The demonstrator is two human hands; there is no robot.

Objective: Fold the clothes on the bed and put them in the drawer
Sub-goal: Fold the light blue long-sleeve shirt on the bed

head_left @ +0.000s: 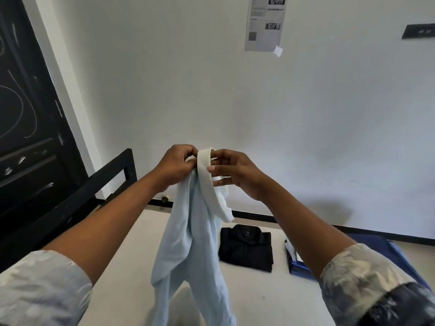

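A pale blue garment (188,243) is held up by its white collar (207,180), pinched in the curled fingers of the left hand (175,167) and the right hand (237,175).

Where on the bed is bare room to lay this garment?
Off-white bed sheet is bare between the black bed frame and the light blue garment, also near you, below the folded black shirt. Crowded at right: shirt beside a blue item.

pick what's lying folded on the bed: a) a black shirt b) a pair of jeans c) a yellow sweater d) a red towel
a: a folded black shirt lies flat on the bed, behind the light blue garment that the left hand and right hand hold up.
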